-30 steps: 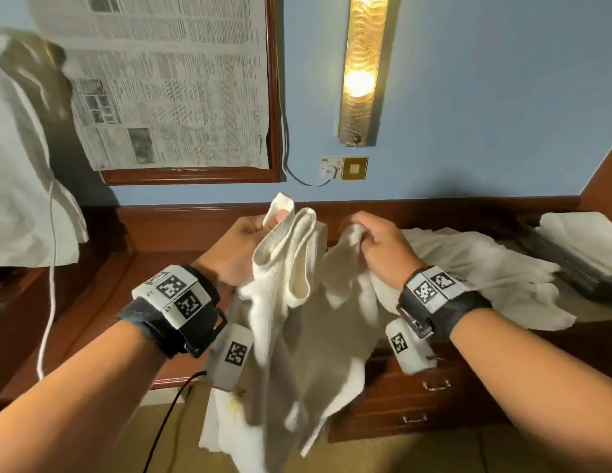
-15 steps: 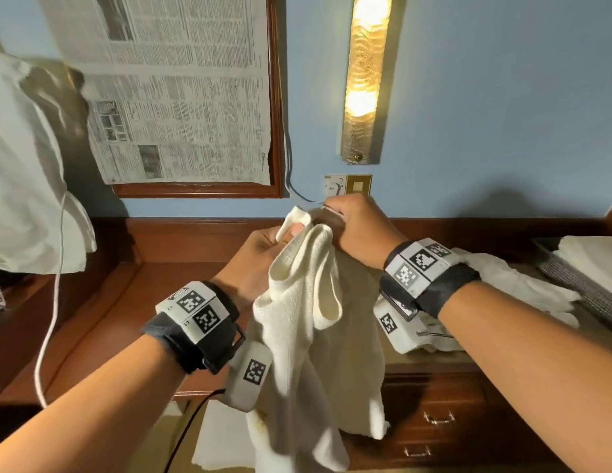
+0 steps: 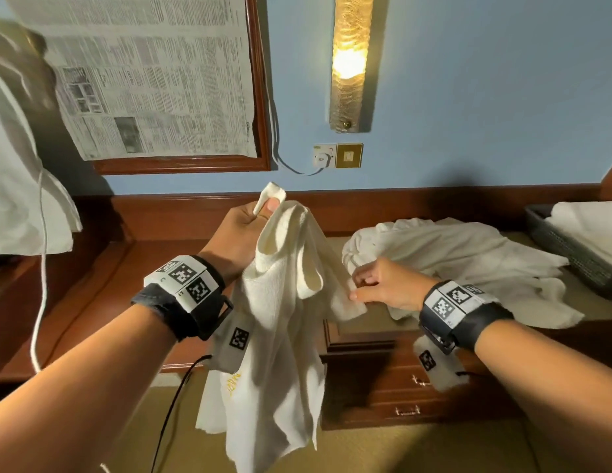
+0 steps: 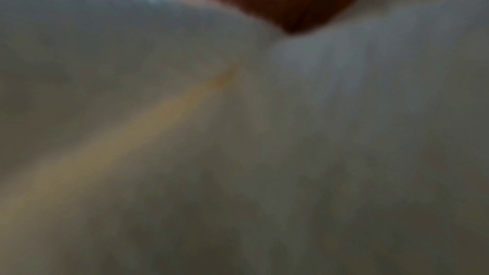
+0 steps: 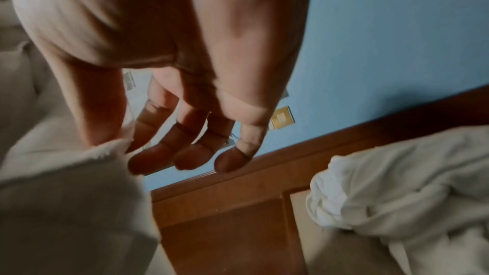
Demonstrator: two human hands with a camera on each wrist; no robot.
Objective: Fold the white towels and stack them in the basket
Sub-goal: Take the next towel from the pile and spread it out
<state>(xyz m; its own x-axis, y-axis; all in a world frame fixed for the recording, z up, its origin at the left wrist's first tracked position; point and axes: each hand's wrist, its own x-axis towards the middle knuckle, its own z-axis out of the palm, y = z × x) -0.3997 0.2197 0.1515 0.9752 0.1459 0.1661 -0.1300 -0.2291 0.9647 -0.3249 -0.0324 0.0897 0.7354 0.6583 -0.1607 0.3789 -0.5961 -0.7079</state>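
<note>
Towels lay heaped on the wooden desk, left of the basket that already held folded ones. One towel hung in the air from the left hand, thumb pinching its top corner. Half a second before beside that corner, the right hand had dropped to pinch the towel's side edge, other fingers loose.

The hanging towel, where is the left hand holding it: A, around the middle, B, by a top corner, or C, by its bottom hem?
B: the left hand pinches a top corner of the hanging towel, and the rest drapes down below it.
</note>
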